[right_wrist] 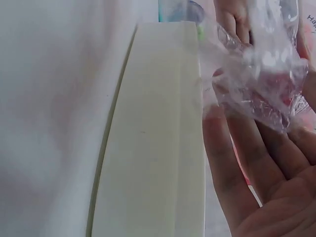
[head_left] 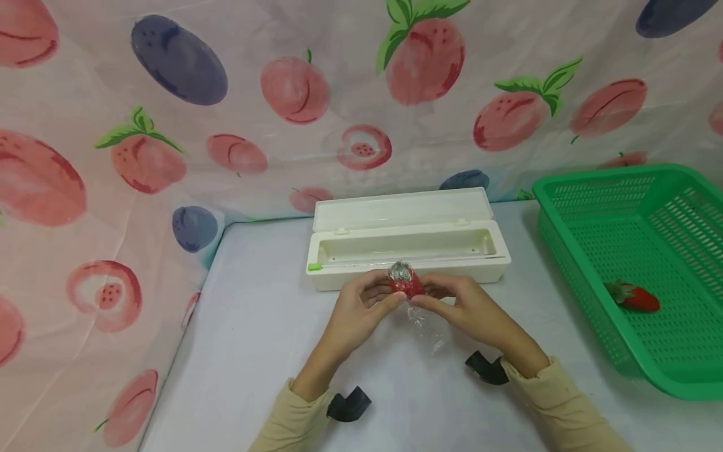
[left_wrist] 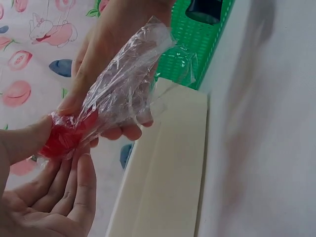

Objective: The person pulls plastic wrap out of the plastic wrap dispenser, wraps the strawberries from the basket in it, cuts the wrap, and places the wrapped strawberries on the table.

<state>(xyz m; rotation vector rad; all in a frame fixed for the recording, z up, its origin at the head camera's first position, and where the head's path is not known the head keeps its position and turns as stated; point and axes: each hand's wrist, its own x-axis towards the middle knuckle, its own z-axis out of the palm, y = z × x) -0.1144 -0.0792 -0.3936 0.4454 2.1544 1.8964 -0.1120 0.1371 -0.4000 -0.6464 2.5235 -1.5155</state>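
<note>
Both hands hold a film-wrapped red thing [head_left: 409,287], probably a strawberry: my left hand [head_left: 354,314] pinches it between thumb and fingertips, my right [head_left: 467,312] grips its other side by the thumb. It sits in front of the open cream box [head_left: 487,274]. I take this as the wrapping step; loose film [head_left: 419,321] trails towards me, so the next move calls for folding that tail snugly. My wrists angle inward, thumbs nearest me. Off right, an unwrapped strawberry [head_left: 642,298] lies in the green basket [head_left: 689,390].
</note>
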